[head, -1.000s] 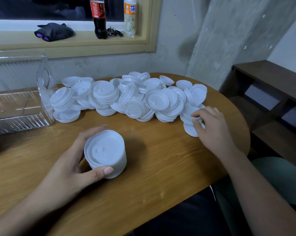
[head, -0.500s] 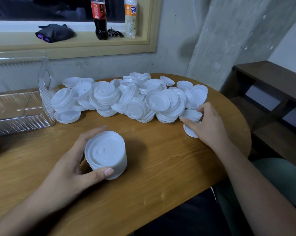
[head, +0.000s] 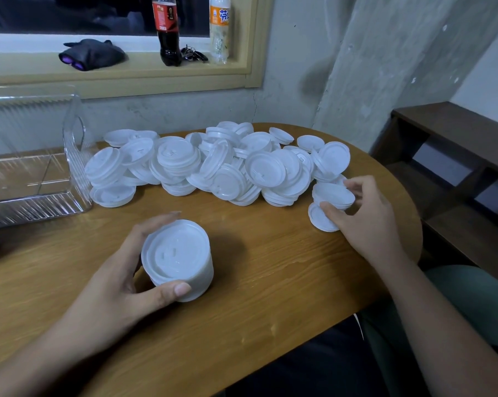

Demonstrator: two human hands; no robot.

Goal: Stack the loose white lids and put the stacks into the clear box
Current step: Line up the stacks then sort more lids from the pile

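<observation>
wooden surface (head: 270, 296), concrete wall (head: 371, 67) behind: left hand (head: 113, 285) curls round the standing stack (head: 177, 259) up front, right hand (head: 369, 224) pinches a few lids (head: 332, 196) at the pile's (head: 213, 167) right edge. light, thin, slippery plastic, i'd say; best gripped round the sides. clear box (head: 27, 179) sits far left.

Blue character "芬" on the orange-labelled bottle (head: 219, 27); cola bottle (head: 167, 30) label illegible.

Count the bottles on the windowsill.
2: a cola bottle stands left of the keys, and an orange-label bottle stands right of them. Both tops are cut off by the frame edge; none seems hidden.
</observation>
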